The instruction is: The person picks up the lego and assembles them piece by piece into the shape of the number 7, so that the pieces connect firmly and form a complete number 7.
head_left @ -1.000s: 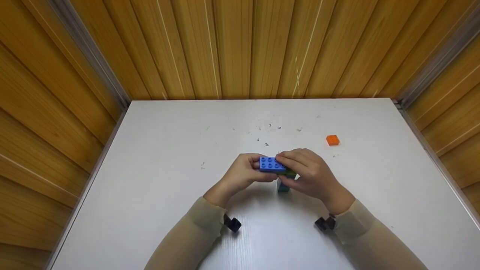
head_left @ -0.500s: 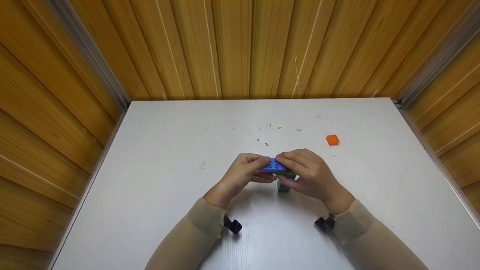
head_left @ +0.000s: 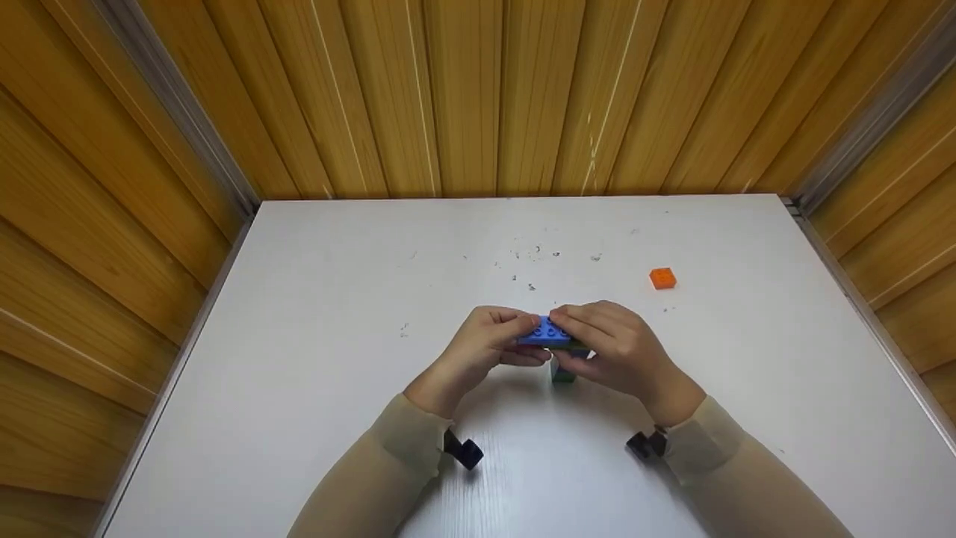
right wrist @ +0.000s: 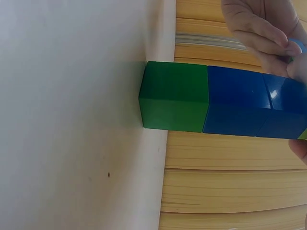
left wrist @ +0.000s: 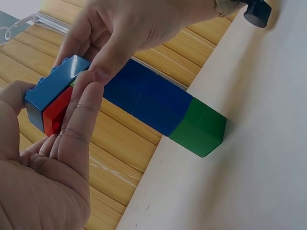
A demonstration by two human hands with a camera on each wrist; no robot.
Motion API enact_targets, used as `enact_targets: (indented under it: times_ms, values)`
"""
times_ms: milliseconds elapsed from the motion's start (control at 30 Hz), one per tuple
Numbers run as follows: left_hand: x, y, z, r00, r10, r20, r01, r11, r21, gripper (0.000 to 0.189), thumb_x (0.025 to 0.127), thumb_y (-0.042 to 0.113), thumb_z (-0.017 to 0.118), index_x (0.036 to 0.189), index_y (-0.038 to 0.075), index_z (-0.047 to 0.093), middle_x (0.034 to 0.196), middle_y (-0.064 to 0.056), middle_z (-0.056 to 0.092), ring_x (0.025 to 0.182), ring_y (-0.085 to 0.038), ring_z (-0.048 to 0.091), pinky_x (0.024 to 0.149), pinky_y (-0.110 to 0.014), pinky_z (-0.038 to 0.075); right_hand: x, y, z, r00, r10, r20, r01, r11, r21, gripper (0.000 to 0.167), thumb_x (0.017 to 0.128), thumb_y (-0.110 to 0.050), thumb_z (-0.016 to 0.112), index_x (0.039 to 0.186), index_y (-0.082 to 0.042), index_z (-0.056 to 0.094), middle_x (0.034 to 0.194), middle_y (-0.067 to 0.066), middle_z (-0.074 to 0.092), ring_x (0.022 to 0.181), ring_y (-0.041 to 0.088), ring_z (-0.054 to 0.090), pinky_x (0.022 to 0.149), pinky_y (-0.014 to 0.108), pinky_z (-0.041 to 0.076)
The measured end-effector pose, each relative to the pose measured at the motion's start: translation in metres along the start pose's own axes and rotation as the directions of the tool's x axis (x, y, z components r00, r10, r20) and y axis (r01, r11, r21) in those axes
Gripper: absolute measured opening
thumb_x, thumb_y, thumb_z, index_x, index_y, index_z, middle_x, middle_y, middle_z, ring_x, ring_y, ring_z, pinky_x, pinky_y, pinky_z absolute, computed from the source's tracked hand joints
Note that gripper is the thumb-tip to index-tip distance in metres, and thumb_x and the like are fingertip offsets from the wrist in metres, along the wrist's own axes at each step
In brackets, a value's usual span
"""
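Note:
A narrow tower of toy building bricks stands on the white table, with a green brick (right wrist: 175, 98) at its foot and blue bricks (left wrist: 151, 98) stacked above. A sliver of yellow-green brick (right wrist: 303, 134) shows higher up. Across the top lies a long studded blue brick (head_left: 551, 332), its left part overhanging the tower, with a red brick (left wrist: 55, 112) beneath it. My left hand (head_left: 478, 351) pinches this overhanging end, thumb on the studs and fingers underneath. My right hand (head_left: 618, 345) grips the top from the right, fingertips over the blue brick and thumb lower, hiding that end.
An orange brick (head_left: 662, 279) lies on the table (head_left: 336, 299) at the back right. Wood-patterned walls (head_left: 470, 97) enclose the back and both sides. A black camera mount (head_left: 464, 453) juts from the left wrist, another (head_left: 647, 445) from the right.
My left thumb has moved from the near side of the blue brick up onto its studs, and the fingers now show underneath. The right hand has stayed almost still.

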State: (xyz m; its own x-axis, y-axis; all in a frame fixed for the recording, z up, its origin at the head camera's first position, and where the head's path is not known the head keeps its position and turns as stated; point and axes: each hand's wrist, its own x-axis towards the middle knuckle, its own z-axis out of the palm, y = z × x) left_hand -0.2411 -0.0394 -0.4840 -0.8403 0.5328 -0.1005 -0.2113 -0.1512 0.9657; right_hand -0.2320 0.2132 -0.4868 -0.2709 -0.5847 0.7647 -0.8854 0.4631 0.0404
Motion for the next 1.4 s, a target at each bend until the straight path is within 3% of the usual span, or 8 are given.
enact_targets:
  times_ms: [433, 633, 767, 933, 1000, 1067, 1267, 1400]
  values:
    - [-0.005, 0.005, 0.003, 0.999, -0.025, -0.025, 0.024, 0.999, -0.044, 0.034, 0.111, 0.017, 0.067, 0.122, -0.013, 0.078, 0.099, -0.013, 0.088, 0.078, -0.014, 0.085, 0.08, -0.033, 0.072, 0.003, 0.001, 0.0, 0.999, -0.052, -0.011, 0.052, 0.999, -0.008, 0.042, 0.105, -0.031, 0.082, 0.134, -0.001, 0.081, 0.117, 0.012, 0.088, 0.092, 0.024, 0.083, 0.077, 0.037, 0.068]
    - [-0.004, 0.006, 0.0, 0.999, -0.043, -0.026, 0.041, 0.998, -0.051, 0.033, 0.111, 0.018, 0.067, 0.124, -0.011, 0.078, 0.096, -0.008, 0.087, 0.078, -0.014, 0.085, 0.079, -0.032, 0.072, 0.004, -0.002, 0.0, 0.998, 0.044, 0.047, -0.045, 0.999, 0.011, 0.054, 0.086, -0.018, 0.1, 0.135, -0.005, 0.081, 0.119, 0.01, 0.087, 0.099, 0.026, 0.084, 0.085, 0.041, 0.07]
    - [-0.005, 0.008, -0.004, 0.998, -0.05, -0.023, 0.05, 0.999, -0.012, 0.032, 0.113, 0.02, 0.068, 0.127, -0.006, 0.079, 0.098, -0.008, 0.087, 0.077, -0.014, 0.085, 0.079, -0.034, 0.072, 0.006, 0.0, -0.002, 0.991, 0.091, 0.095, -0.099, 0.992, 0.082, 0.065, 0.08, -0.017, 0.105, 0.139, -0.009, 0.079, 0.124, 0.006, 0.085, 0.109, 0.024, 0.081, 0.099, 0.031, 0.067]
    - [-0.005, 0.01, -0.008, 0.997, -0.065, -0.039, 0.066, 0.997, 0.028, 0.033, 0.113, 0.021, 0.069, 0.131, -0.006, 0.078, 0.104, -0.012, 0.087, 0.079, -0.014, 0.085, 0.081, -0.034, 0.072, 0.001, 0.013, -0.011, 0.954, 0.272, 0.126, -0.296, 0.922, 0.249, 0.062, 0.087, -0.01, 0.097, 0.144, -0.007, 0.074, 0.135, 0.01, 0.081, 0.122, 0.023, 0.074, 0.11, 0.013, 0.054]
    - [-0.004, 0.011, -0.008, 0.996, -0.073, -0.048, 0.075, 0.997, 0.035, 0.034, 0.112, 0.02, 0.069, 0.132, -0.007, 0.077, 0.108, -0.015, 0.087, 0.079, -0.014, 0.084, 0.082, -0.034, 0.072, -0.003, 0.022, -0.014, 0.912, 0.402, 0.088, -0.41, 0.87, 0.273, 0.052, 0.093, -0.004, 0.09, 0.142, -0.005, 0.075, 0.135, 0.011, 0.081, 0.122, 0.017, 0.073, 0.105, 0.012, 0.053]
    - [-0.004, 0.012, -0.009, 0.995, -0.079, -0.053, 0.081, 0.996, 0.039, 0.034, 0.112, 0.019, 0.07, 0.132, -0.007, 0.077, 0.11, -0.018, 0.086, 0.079, -0.014, 0.084, 0.082, -0.034, 0.072, -0.007, 0.034, -0.018, 0.834, 0.551, 0.033, -0.537, 0.797, 0.278, 0.04, 0.099, 0.0, 0.082, 0.139, -0.003, 0.076, 0.134, 0.012, 0.081, 0.119, 0.009, 0.072, 0.1, 0.012, 0.053]
    - [-0.005, 0.012, -0.011, 0.996, -0.079, -0.045, 0.082, 0.995, 0.057, 0.033, 0.112, 0.021, 0.071, 0.134, -0.003, 0.078, 0.115, -0.019, 0.086, 0.08, -0.016, 0.085, 0.08, -0.034, 0.072, -0.027, 0.071, -0.029, 0.482, 0.875, -0.052, -0.826, 0.474, 0.306, 0.025, 0.111, -0.011, 0.07, 0.133, -0.004, 0.078, 0.132, 0.011, 0.079, 0.114, -0.002, 0.064, 0.098, 0.016, 0.05]
    - [-0.006, 0.013, -0.012, 0.999, -0.045, -0.028, 0.047, 0.997, 0.063, 0.033, 0.114, 0.02, 0.069, 0.139, 0.001, 0.077, 0.122, -0.019, 0.084, 0.081, -0.017, 0.085, 0.08, -0.035, 0.073, -0.046, 0.089, -0.031, 0.329, 0.944, -0.026, -0.906, 0.323, 0.275, 0.031, 0.114, -0.02, 0.065, 0.141, -0.008, 0.076, 0.14, 0.009, 0.074, 0.116, 0.0, 0.06, 0.094, 0.016, 0.05]
